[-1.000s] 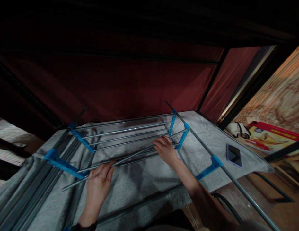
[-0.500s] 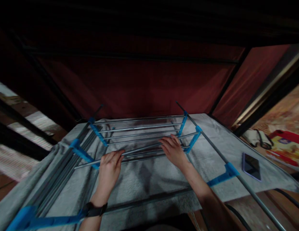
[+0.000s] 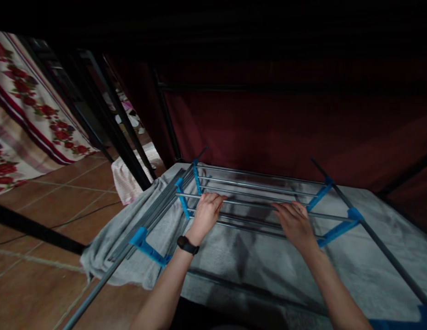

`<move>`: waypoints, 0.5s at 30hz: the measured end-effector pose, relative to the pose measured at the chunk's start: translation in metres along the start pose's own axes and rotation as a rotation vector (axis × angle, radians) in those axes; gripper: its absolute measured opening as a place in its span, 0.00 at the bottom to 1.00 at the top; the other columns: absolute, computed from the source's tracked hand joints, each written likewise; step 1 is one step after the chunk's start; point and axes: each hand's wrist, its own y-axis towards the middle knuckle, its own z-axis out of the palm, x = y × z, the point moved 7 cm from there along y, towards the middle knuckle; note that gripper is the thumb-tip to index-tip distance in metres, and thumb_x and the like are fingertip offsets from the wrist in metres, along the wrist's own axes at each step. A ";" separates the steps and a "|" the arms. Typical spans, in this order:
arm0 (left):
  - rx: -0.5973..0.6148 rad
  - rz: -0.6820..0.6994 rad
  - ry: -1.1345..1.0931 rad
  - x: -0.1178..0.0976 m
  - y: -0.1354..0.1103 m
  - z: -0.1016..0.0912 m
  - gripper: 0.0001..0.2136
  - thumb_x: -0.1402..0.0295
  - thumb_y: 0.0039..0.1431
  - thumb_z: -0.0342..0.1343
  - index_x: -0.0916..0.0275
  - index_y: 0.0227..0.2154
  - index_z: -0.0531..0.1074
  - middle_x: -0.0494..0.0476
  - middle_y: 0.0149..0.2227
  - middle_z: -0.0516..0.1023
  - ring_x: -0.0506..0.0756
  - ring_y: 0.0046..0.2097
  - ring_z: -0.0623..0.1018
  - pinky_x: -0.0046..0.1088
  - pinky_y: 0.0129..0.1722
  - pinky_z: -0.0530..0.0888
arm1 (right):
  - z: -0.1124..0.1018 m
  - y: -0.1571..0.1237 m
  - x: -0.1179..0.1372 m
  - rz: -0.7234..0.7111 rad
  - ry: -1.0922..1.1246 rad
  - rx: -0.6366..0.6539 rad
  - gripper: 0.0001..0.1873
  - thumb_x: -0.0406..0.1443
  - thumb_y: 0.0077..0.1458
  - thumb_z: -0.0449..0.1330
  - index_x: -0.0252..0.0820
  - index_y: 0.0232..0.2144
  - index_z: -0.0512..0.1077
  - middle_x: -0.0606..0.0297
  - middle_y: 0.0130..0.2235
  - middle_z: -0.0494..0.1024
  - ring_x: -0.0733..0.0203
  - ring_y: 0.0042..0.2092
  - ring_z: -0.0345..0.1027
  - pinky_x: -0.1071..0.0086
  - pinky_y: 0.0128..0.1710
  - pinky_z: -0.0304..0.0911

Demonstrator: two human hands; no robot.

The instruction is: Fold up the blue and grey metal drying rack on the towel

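My left hand (image 3: 207,213), with a black band on its wrist, closes around a grey metal rod (image 3: 247,203). My right hand (image 3: 295,224) grips the same rod farther right, fingers curled over it from above. The rod's right end meets a blue plastic bracket (image 3: 354,215) on the right side pole. Its left end lies across the left blue bracket (image 3: 181,197) and pokes slightly past it; whether it sits in a hole I cannot tell. Behind, several rods (image 3: 241,184) span two more blue brackets, forming a rack frame.
The frame lies on a grey blanket (image 3: 220,261). Spare metal rods (image 3: 154,208) lie bundled along the left side. Another blue bracket (image 3: 147,247) sticks inward at the near left. Black posts (image 3: 110,123) stand left, dark red cloth (image 3: 268,133) hangs behind, and tiled floor (image 3: 44,275) shows.
My view has swung left. The rod's left end has moved back along the left bracket, so the rod now runs closer to parallel with the others. Both hands still hold it.
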 end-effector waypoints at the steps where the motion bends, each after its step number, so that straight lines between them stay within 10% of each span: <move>1: 0.001 0.003 -0.006 0.000 0.002 0.000 0.14 0.71 0.70 0.52 0.59 0.52 0.78 0.58 0.41 0.80 0.58 0.45 0.76 0.38 0.49 0.68 | 0.000 0.001 0.000 -0.004 -0.006 0.000 0.15 0.38 0.72 0.51 0.44 0.53 0.73 0.60 0.49 0.82 0.57 0.50 0.75 0.55 0.64 0.52; 15: 0.108 -0.005 0.040 -0.002 0.011 0.001 0.15 0.74 0.70 0.50 0.60 0.54 0.77 0.59 0.43 0.80 0.58 0.48 0.77 0.39 0.53 0.69 | 0.017 0.029 0.026 -0.085 0.046 0.086 0.19 0.33 0.71 0.50 0.43 0.59 0.72 0.59 0.49 0.81 0.56 0.48 0.74 0.61 0.50 0.68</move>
